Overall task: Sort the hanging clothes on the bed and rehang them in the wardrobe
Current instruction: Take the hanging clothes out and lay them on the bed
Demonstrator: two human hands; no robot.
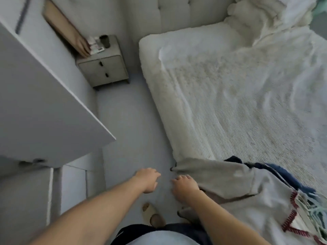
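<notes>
Arms stretch forward and down in front of me, both bare, over the grey floor (131,121) between the wardrobe door (44,103) and the bed (238,94). My left hand (147,180) hangs palm down with fingers loosely curled, holding nothing. My right hand (184,188) is also palm down, fingers relaxed and bent, empty, just beside the grey garment (217,175) that droops off the bed's near corner. That garment tops the pile of clothes (276,200) heaped on the bed's lower right. A slipper (152,215) shows on my foot below. A nightstand (104,68) stands by the headboard.
</notes>
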